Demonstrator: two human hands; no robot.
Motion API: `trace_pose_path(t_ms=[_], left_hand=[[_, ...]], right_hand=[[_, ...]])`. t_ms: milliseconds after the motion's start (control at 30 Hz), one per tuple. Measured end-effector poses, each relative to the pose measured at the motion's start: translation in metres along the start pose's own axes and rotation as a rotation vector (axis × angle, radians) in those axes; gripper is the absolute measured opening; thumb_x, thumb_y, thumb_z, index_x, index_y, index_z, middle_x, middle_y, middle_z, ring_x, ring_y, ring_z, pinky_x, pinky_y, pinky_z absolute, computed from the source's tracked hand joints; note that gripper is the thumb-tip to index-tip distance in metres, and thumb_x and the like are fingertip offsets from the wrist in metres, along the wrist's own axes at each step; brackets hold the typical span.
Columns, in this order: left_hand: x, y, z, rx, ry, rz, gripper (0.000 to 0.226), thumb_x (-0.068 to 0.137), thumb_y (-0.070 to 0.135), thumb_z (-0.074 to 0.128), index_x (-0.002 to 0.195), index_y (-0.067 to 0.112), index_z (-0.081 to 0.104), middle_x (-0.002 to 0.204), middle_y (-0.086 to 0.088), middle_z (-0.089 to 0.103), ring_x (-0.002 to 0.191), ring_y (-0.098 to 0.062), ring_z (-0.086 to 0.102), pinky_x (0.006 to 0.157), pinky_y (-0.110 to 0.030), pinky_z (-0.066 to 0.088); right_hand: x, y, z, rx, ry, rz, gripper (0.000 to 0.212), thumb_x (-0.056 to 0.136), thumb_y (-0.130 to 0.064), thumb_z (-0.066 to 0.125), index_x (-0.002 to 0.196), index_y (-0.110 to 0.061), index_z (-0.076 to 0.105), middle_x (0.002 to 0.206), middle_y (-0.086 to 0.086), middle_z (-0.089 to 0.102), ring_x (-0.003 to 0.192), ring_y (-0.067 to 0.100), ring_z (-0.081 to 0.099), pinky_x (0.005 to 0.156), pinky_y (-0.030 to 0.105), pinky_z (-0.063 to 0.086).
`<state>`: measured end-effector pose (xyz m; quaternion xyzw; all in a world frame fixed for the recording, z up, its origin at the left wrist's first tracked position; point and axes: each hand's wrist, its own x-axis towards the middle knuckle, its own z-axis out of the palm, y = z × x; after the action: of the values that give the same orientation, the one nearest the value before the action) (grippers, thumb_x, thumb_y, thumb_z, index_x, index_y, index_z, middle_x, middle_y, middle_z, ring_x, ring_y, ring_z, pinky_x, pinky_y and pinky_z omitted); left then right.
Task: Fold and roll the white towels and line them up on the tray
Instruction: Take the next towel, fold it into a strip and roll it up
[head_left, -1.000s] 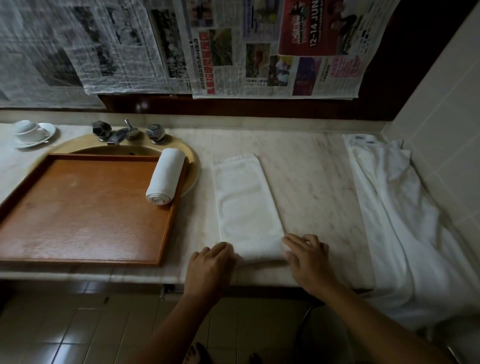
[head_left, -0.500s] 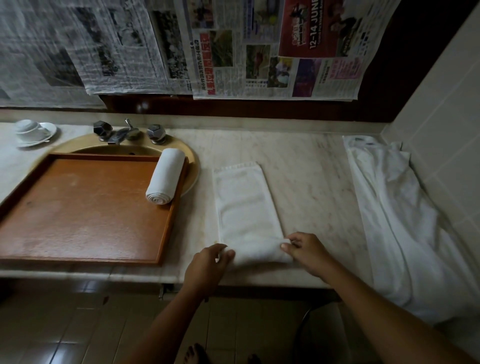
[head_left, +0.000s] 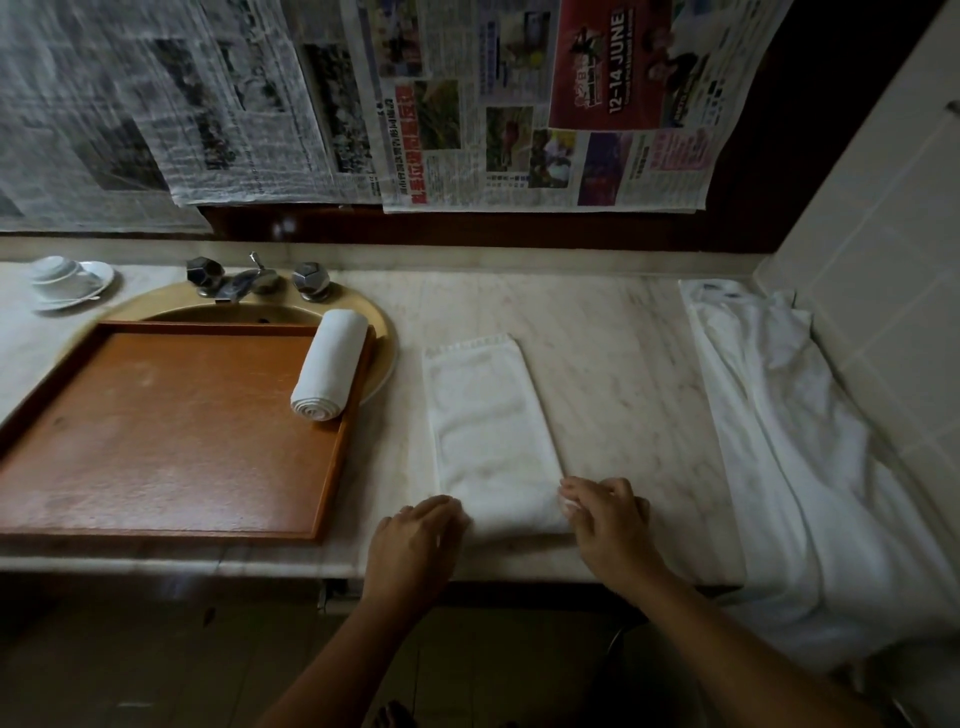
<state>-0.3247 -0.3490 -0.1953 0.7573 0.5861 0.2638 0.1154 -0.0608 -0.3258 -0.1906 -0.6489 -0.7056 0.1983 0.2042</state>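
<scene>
While both hands' fingers curl over its rolled near end, left hand (head_left: 415, 535) at one side and right hand (head_left: 605, 514) at the other, the folded white towel (head_left: 488, 431) lies as a long flat strip on the marble worktop (head_left: 623, 374). Left of it, one rolled towel (head_left: 330, 364) rests along the wooden tray (head_left: 156, 441)'s right edge.

Wooden tray (head_left: 156, 441): shallow, orange-brown, raised rim, flat across the counter's left part. Rolled white towel (head_left: 330, 364): tight cylinder lying inside the tray against its right rim, spiral end facing the near edge. Folded white towel (head_left: 491, 431): long narrow strip flat on the counter, just right of the tray, near end thickened into a started roll.
</scene>
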Motion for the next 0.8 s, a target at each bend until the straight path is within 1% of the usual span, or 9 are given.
trace_pose_path(t_ms=[67,100,200,300,433,533,600,667,800], left_hand=[[-0.012,0.003,-0.003,-0.024,-0.059,-0.005,0.018,0.095,0.047,0.058,0.106,0.032,0.059,0.106,0.018,0.061,0.069,-0.005,0.061,0.059,-0.029,0.051],[-0.018,0.004,-0.002,-0.047,-0.067,-0.029,0.027,0.093,0.045,0.062,0.116,0.031,0.060,0.117,0.020,0.060,0.077,-0.005,0.065,0.064,-0.028,0.053],[-0.027,0.009,0.000,-0.223,-0.092,-0.226,0.043,0.091,0.041,0.068,0.132,0.029,0.060,0.127,0.022,0.055,0.105,0.000,0.058,0.085,-0.020,0.048],[-0.021,0.007,-0.001,-0.324,-0.172,-0.379,0.043,0.091,0.051,0.062,0.130,0.034,0.059,0.115,0.013,0.064,0.092,-0.002,0.061,0.075,-0.017,0.048],[-0.006,-0.001,-0.005,-0.309,-0.230,-0.427,0.037,0.095,0.056,0.054,0.123,0.033,0.063,0.110,0.009,0.067,0.092,-0.011,0.065,0.079,-0.034,0.054],[0.006,-0.004,-0.007,-0.229,-0.287,-0.421,0.032,0.097,0.055,0.049,0.107,0.032,0.070,0.104,0.009,0.070,0.095,-0.012,0.064,0.084,-0.039,0.054],[0.012,-0.006,-0.009,-0.100,-0.242,-0.391,0.031,0.093,0.059,0.052,0.106,0.036,0.069,0.109,0.015,0.064,0.098,-0.010,0.059,0.084,-0.037,0.052],[0.013,-0.006,-0.009,-0.045,-0.129,-0.340,0.026,0.091,0.059,0.057,0.108,0.040,0.064,0.107,0.021,0.056,0.097,-0.007,0.054,0.082,-0.035,0.051],[0.002,0.002,-0.001,0.098,0.043,-0.073,0.009,0.091,0.035,0.064,0.086,0.030,0.069,0.089,0.013,0.064,0.074,-0.015,0.057,0.058,-0.035,0.047]], right_hand=[[-0.008,0.007,-0.001,0.061,-0.065,0.019,0.037,0.089,-0.039,0.063,0.126,-0.032,0.063,0.111,-0.006,0.052,0.103,0.017,0.052,0.097,0.037,0.037],[-0.011,0.010,-0.002,0.082,-0.102,0.031,0.041,0.087,-0.037,0.070,0.127,-0.034,0.061,0.110,-0.006,0.048,0.100,0.015,0.052,0.099,0.035,0.038],[-0.013,0.012,-0.005,0.154,-0.166,0.110,0.033,0.087,-0.038,0.071,0.118,-0.040,0.061,0.100,-0.005,0.051,0.091,0.016,0.056,0.092,0.032,0.046],[-0.003,0.008,-0.007,0.217,-0.200,0.149,0.022,0.089,-0.041,0.067,0.111,-0.041,0.063,0.100,-0.003,0.063,0.091,0.014,0.061,0.086,0.034,0.052],[0.020,-0.002,-0.010,0.204,-0.278,0.208,0.015,0.089,-0.042,0.067,0.104,-0.038,0.064,0.105,-0.009,0.069,0.097,0.015,0.064,0.091,0.039,0.052],[0.035,-0.006,-0.011,0.136,-0.314,0.304,0.012,0.084,-0.048,0.068,0.084,-0.039,0.060,0.097,-0.013,0.065,0.098,0.017,0.062,0.098,0.042,0.046],[0.039,-0.011,-0.011,0.059,-0.299,0.317,0.015,0.085,-0.050,0.066,0.088,-0.038,0.058,0.094,-0.017,0.058,0.103,0.017,0.058,0.099,0.039,0.039],[0.035,-0.018,-0.012,-0.086,-0.228,0.272,0.016,0.089,-0.049,0.061,0.099,-0.037,0.057,0.100,-0.015,0.054,0.108,0.017,0.050,0.091,0.036,0.033],[0.014,-0.015,-0.006,-0.215,-0.021,0.026,0.013,0.094,-0.042,0.051,0.098,-0.034,0.060,0.107,-0.016,0.053,0.100,0.017,0.045,0.079,0.035,0.029]])
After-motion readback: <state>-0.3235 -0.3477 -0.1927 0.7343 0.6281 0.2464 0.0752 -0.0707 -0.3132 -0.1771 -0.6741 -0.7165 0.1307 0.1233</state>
